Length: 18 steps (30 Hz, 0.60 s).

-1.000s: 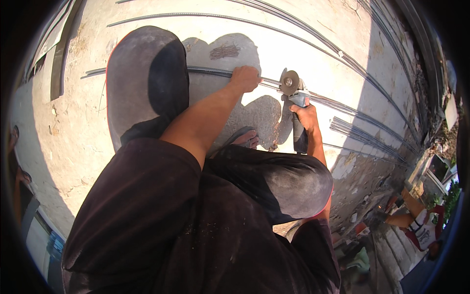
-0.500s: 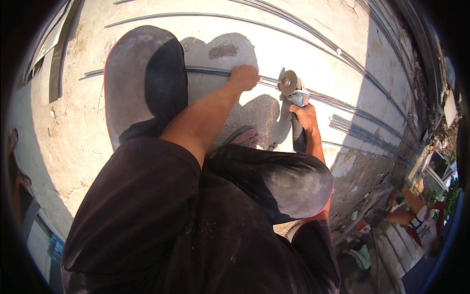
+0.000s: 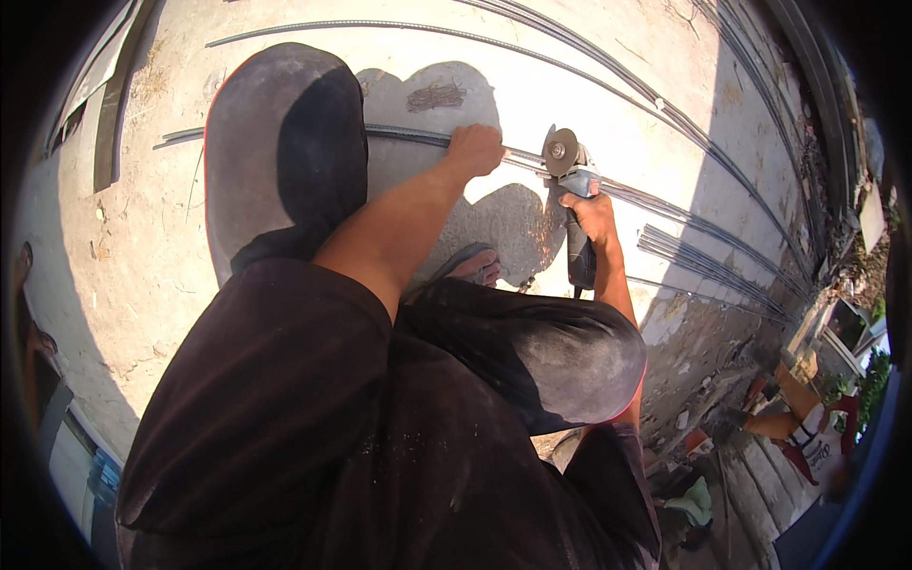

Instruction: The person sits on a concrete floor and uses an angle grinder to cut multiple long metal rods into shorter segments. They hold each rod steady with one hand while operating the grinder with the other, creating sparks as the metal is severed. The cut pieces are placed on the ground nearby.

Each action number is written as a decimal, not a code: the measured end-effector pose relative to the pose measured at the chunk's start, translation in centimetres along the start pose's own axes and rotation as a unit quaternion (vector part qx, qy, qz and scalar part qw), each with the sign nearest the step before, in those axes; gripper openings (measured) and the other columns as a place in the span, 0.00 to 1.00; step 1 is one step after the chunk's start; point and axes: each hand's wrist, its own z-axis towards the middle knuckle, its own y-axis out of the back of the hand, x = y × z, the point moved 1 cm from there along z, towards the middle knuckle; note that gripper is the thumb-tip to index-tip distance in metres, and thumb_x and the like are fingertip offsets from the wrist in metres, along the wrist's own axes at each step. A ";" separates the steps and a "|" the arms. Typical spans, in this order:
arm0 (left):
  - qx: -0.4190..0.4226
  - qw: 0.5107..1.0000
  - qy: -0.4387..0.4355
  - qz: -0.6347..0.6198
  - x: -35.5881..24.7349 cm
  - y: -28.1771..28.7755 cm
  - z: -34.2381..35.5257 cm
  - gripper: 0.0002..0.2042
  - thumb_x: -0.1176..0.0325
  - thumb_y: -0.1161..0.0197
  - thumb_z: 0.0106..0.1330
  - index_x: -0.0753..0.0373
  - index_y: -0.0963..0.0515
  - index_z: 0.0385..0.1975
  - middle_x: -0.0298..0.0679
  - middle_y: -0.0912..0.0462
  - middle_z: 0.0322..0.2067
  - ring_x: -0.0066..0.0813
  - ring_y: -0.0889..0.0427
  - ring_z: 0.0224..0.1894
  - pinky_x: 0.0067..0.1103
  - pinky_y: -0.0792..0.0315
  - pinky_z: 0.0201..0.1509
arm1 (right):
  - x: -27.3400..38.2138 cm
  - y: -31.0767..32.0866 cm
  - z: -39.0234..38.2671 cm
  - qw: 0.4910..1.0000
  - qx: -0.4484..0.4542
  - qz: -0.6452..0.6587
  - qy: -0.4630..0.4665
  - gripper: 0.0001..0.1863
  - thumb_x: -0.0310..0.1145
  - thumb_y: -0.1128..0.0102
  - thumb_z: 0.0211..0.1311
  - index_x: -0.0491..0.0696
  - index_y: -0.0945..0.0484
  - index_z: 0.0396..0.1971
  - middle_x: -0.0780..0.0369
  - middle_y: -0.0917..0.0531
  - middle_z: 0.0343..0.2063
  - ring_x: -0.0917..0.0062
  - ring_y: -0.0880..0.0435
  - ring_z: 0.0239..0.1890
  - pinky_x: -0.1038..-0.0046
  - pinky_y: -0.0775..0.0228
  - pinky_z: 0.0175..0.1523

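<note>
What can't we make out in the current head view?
Head view:
How many steel rods the left hand grips: the hand covers them.
Whether the disc touches the rods: the angle grinder hides the spot.
Rods' stretch behind the left knee: blocked.
Upper rod bundle: cut off by the top edge.

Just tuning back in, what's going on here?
The person's left hand grips a bundle of metal rods. The right hand holds an angle grinder, its disc at those rods, to the right of the left hand; contact is hard to tell. Another rod bundle lies nearby on the ground.
</note>
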 end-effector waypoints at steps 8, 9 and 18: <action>-0.013 1.000 -0.011 0.013 -0.1 0.2 -0.1 0.22 0.47 0.36 0.73 0.63 0.12 0.44 0.48 0.10 0.45 0.50 0.13 0.53 0.41 0.23 0.57 | 0.2 0.3 -1.2 1.000 0.014 0.015 -0.002 0.20 0.35 0.27 0.53 0.33 0.11 0.41 0.56 0.10 0.33 0.72 0.14 0.33 0.68 0.22 0.42; -0.016 1.000 -0.011 0.015 -0.3 0.4 -0.2 0.22 0.47 0.36 0.73 0.63 0.12 0.44 0.48 0.10 0.45 0.49 0.13 0.53 0.41 0.23 0.57 | 0.2 0.3 -1.4 1.000 0.012 0.011 -0.005 0.20 0.35 0.27 0.53 0.33 0.11 0.41 0.56 0.10 0.33 0.72 0.14 0.33 0.68 0.22 0.42; -0.011 1.000 -0.013 0.023 -0.1 0.3 0.1 0.22 0.47 0.37 0.74 0.62 0.13 0.45 0.48 0.10 0.46 0.49 0.13 0.54 0.42 0.22 0.56 | 0.1 0.5 -2.7 0.999 0.026 0.005 -0.037 0.24 0.39 0.25 0.48 0.36 0.11 0.41 0.54 0.10 0.34 0.69 0.14 0.37 0.66 0.23 0.47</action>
